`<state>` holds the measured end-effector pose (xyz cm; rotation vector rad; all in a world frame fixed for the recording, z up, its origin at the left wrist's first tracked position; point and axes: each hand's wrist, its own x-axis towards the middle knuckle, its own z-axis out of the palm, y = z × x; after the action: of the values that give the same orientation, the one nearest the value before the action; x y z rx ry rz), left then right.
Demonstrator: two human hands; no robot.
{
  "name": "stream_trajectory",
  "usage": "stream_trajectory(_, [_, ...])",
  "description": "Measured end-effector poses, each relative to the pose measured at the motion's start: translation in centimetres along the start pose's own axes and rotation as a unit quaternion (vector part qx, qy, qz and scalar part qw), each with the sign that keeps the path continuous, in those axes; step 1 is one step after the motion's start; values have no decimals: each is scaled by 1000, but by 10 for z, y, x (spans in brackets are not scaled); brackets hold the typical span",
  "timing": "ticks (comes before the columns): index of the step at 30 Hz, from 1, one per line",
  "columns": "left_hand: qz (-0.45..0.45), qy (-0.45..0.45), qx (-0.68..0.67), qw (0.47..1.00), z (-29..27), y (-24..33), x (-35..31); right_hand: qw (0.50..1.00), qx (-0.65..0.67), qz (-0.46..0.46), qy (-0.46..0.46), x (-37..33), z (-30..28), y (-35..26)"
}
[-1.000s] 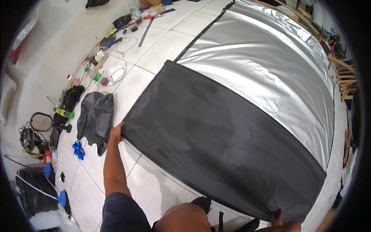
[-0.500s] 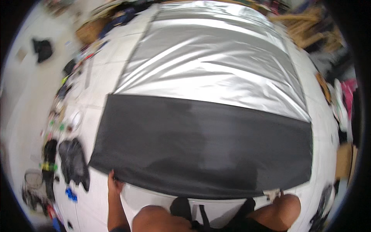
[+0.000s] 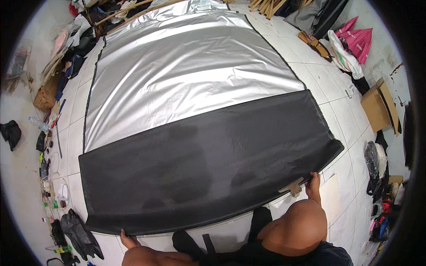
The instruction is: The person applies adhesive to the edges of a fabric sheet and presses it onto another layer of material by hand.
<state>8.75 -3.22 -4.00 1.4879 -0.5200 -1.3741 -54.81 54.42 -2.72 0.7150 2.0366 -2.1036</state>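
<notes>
A large fabric sheet, silver (image 3: 177, 73) on one face, lies spread on the tiled floor. Its near part is folded over and shows the black face (image 3: 199, 155). My left hand (image 3: 129, 240) pinches the near edge of the black fold close to its left corner. Farther right, my right hand (image 3: 313, 188) grips the same edge, fingers partly hidden by the cloth. Just left of that hand, a wide metal clip (image 3: 292, 188) is clamped on the edge. My bent knees and dark-covered feet are right behind the fold.
Along the left wall lie a black plastic bag (image 3: 80, 235), a clear bottle (image 3: 39, 124) and small clutter. An open cardboard box (image 3: 377, 106) and a pink bag (image 3: 358, 42) are at the right. Wooden sticks (image 3: 268, 6) lie at the far end.
My view has turned to the right, so the sheet appears tilted. My right hand shows more clearly beside the clip. Both hands stay at the near edge.
</notes>
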Motion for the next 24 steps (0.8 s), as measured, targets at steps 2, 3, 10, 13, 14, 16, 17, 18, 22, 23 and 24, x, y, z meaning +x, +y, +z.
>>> stream_trajectory(2, [54, 28, 40, 997, -8, 13, 1, 999, 21, -46, 17, -7, -8, -12])
stream_trajectory(3, [82, 40, 60, 994, -11, 23, 2, 997, 27, -69, 21, -11, -15, -22])
stream_trajectory(10, [184, -9, 192, 964, 45, 168, -43, 981, -18, -192, 17, -82, 58, -184])
stream_trajectory(13, [200, 38, 280, 938, 121, 220, -25, 979, -76, -190, 0, -36, 112, -214])
stream_trajectory(14, [209, 16, 278, 938, 141, 225, 4, 977, -94, -191, 3, -14, 138, -219])
stream_trajectory(16, [213, -58, 239, 946, 205, 212, 70, 972, -119, -198, -48, 30, 192, -218])
stream_trajectory(17, [204, -88, 221, 950, 242, 197, 94, 965, -144, -182, -119, 45, 220, -217])
stream_trajectory(18, [190, -108, 197, 956, 272, 183, 108, 957, -133, -199, -164, 47, 248, -191])
stream_trajectory(22, [215, -271, 328, 879, 281, 68, 72, 722, -506, -420, -214, -2, 256, -79])
stream_trajectory(23, [296, -307, 431, 795, 258, 40, 41, 672, -542, -452, -222, -26, 237, -56])
stream_trajectory(24, [356, -310, 522, 710, 233, 24, 7, 638, -560, -474, -232, -50, 217, -36])
